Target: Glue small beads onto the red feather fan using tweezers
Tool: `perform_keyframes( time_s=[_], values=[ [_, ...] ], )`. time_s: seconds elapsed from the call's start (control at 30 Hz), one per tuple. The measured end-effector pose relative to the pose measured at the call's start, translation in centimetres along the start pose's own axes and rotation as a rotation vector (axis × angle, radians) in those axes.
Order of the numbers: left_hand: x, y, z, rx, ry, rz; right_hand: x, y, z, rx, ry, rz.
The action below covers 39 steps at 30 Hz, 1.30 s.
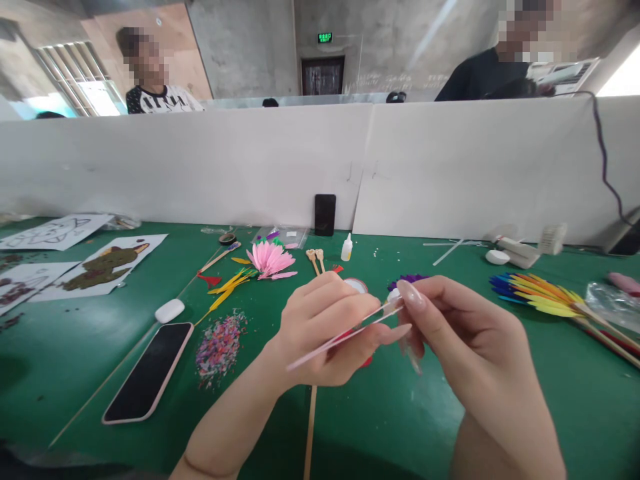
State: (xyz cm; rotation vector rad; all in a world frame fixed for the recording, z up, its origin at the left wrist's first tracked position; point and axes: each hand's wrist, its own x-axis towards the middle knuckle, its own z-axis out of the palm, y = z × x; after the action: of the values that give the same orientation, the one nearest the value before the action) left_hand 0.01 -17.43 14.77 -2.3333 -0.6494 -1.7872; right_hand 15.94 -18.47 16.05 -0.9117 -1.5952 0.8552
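My left hand is closed in front of me, with pale pink tweezers lying across its fingers. Their joined end points toward my wrist, and the two thin prongs reach toward my right hand. That hand pinches thumb against fingers near the prong tips, around a small whitish bit too small to name. Behind my left hand, a round white piece with a red rim is mostly hidden. Below my fist shows a wooden stick; whether I grip it is hidden. Purple petals show behind my right fingertips.
Pink petals, a glue bottle and a black phone stand or lie toward the white partition. At left are another phone and colourful scraps. Rainbow feather-like petals lie right. Two people are beyond.
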Motion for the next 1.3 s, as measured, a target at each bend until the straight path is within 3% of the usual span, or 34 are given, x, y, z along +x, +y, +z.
perform_keyframes(
  time_s=[0.1,0.27,0.4,0.53,0.83,1.03,1.3],
  values=[
    [0.3,0.4,-0.3,-0.128,-0.071,-0.183,0.1,0.2,-0.1,-0.025,-0.011,-0.033],
    [0.4,0.5,-0.4,-0.368,-0.05,-0.617,0.0,0.5,-0.1,-0.179,0.086,-0.113],
    [0.3,0.4,-0.4,-0.45,-0.057,-0.747,0.1,0.6,-0.2,-0.186,0.017,-0.072],
    [0.5,0.4,-0.3,-0.388,-0.055,-0.718,0.3,0.7,-0.1,-0.196,0.011,-0.035],
    [0.7,0.3,-0.9,-0.051,-0.13,-0.349,0.7,0.8,0.2,-0.026,-0.066,0.13],
    [0.5,1.2,-2.5,0.007,-0.248,-0.333,0.8,0.6,0.1,0.103,-0.194,0.186],
    [0.2,2.3,-4.2,0.021,-0.311,-0.394,0.0,0.3,0.6,0.137,-0.279,0.124]
  ],
)
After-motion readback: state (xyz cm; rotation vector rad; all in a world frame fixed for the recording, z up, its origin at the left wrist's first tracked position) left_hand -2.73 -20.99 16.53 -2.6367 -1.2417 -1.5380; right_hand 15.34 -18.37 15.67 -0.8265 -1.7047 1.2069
